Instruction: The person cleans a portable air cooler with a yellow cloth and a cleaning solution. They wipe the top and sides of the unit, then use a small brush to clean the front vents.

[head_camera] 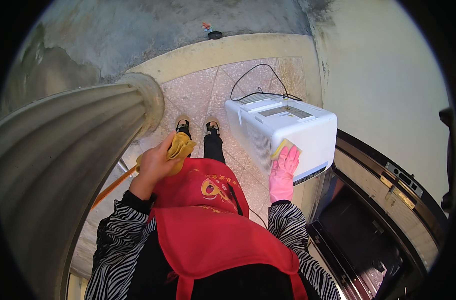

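Observation:
My right hand (282,176) wears a pink rubber glove and presses a yellow sponge or pad (280,148) flat against the white housing of an appliance (306,140), likely a portable air conditioner. The glove partly covers the pad, near the edge above the louvred side. A black power cord (263,65) loops over the appliance's far end. Bare, my left hand (154,163) grips a bunched mustard-yellow cloth (180,146) in front of the red apron (213,187), well apart from the appliance.
A fluted column (74,123) rises close on my left, with an orange pole (113,187) beside it. To the right, a dark-framed door (385,180) stands near the appliance and a pale wall (381,75). Speckled tiles (190,90) cover the floor; a small black dish (215,35) sits beyond the ledge.

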`<state>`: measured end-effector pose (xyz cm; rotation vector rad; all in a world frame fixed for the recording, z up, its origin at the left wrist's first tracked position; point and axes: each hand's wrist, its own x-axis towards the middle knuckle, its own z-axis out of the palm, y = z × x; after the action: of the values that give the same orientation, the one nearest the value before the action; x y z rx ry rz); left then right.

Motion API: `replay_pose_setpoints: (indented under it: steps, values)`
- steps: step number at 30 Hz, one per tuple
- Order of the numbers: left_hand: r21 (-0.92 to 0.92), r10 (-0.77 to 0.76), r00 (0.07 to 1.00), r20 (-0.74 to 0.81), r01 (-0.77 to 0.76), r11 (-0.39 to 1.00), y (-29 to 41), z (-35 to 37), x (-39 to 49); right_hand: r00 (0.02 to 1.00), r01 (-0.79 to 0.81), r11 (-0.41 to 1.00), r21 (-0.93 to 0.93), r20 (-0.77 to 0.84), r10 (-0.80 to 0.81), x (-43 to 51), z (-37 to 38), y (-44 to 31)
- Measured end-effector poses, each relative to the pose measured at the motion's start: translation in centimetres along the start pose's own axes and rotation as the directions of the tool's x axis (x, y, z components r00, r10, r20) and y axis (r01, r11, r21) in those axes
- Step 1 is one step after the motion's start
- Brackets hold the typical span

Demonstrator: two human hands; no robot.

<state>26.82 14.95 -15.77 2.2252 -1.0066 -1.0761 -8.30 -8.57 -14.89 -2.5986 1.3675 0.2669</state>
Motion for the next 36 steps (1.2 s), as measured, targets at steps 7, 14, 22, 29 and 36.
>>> replay_pose_setpoints:
  steps: [7, 14, 22, 29, 36]
  values:
    - [0.068, -0.013, 0.995, 0.104, 0.006, 0.998, 1.1, -0.9, 1.5, 0.855, -0.514, 0.851, 0.104, -0.017, 0.518, -7.0, 1.4, 2.7]
    - [0.196, 0.000, 0.977, 0.212, -0.042, 0.980, 5.8, -0.3, 4.1, 0.805, -0.589, 0.807, 0.040, -0.056, 0.591, 3.9, -0.5, 4.9]
    - [0.108, 0.230, 0.959, 0.167, -0.250, 0.962, 14.4, 4.5, 6.8, 0.989, -0.094, 0.958, 0.272, -0.085, 0.121, -2.9, -1.9, 2.3]
    - [0.027, 0.297, 0.941, 0.163, -0.305, 0.952, 20.7, 8.8, 8.4, 0.909, -0.361, 0.871, 0.333, -0.083, 0.408, -8.4, -0.6, 8.8]
    - [0.295, 0.313, 0.913, 0.264, -0.385, 0.875, 24.9, 14.1, 10.8, 0.625, -0.405, 0.754, 0.516, -0.445, 0.641, -2.7, 1.0, 17.4]
